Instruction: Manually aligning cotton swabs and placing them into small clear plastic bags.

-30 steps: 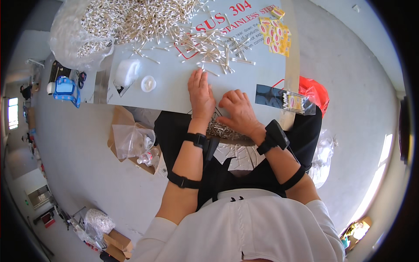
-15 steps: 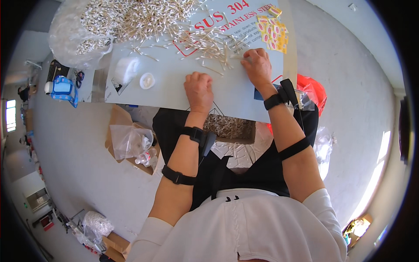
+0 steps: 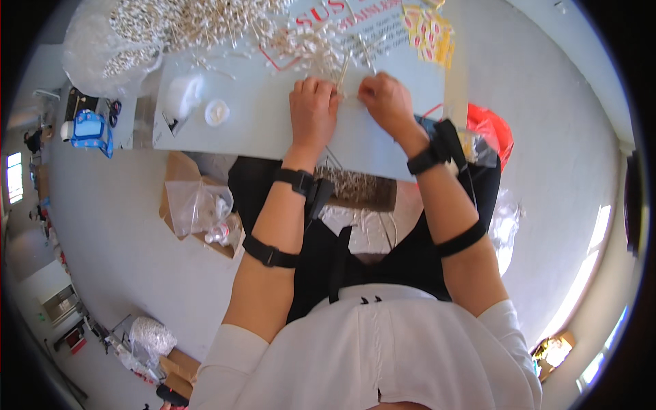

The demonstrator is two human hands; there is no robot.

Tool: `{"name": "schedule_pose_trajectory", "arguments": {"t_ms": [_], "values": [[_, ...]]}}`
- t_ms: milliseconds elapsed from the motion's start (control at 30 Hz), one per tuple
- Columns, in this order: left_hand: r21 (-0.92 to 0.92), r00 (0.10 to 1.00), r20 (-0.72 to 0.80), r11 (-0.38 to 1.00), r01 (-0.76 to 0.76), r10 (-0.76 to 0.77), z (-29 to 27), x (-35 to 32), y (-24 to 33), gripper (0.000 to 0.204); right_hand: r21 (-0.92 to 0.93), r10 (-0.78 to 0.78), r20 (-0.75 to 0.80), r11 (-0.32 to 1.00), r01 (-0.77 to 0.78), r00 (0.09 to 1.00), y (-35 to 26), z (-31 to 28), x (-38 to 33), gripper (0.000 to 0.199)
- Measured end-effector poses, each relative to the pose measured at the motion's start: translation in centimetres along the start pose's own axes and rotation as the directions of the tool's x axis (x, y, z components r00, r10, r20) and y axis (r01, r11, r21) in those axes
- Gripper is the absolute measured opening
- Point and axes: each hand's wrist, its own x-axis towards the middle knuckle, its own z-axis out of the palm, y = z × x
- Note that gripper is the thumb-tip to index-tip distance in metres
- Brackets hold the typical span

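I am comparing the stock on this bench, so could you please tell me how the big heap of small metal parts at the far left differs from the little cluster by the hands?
The big heap is dense and spills from a clear plastic bag; the small cluster is thin and scattered on the white board. Both hands, left hand and right hand, rest at the cluster, not the heap. Both look like pale, shiny metal pieces.
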Motion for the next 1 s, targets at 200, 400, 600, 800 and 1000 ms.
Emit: {"name": "schedule_pose_trajectory", "arguments": {"t_ms": [200,400,600,800,1000], "values": [[0.042,0.997,-0.067,0.999,-0.031,0.034,0.7,-1.3,2.0,0.014,0.05,-0.005,-0.019,0.999,0.006,1.0,0.2,0.6,1.6,0.009],[-0.097,0.998,-0.039,0.994,-0.045,0.041,0.2,-0.4,0.9,0.026,0.31,-0.006,-0.06,0.951,0.025,0.998,0.3,1.3,1.1,0.017],[0.158,0.986,-0.123,0.979,0.13,-0.111,-0.1,2.2,-3.4,0.037,-0.174,-0.046,-0.112,0.984,0.026,0.993,-2.9,2.6,2.2,0.034],[0.106,0.975,-0.206,0.989,0.102,-0.078,0.5,3.5,-5.2,0.022,-0.089,0.025,-0.054,0.996,-0.03,0.998,-0.9,2.5,4.0,0.016],[0.071,0.972,-0.128,0.975,0.209,-0.199,-0.1,3.5,-5.3,0.014,0.026,0.004,-0.013,1.0,-0.004,1.0,1.4,0.0,3.3,0.009]]}}
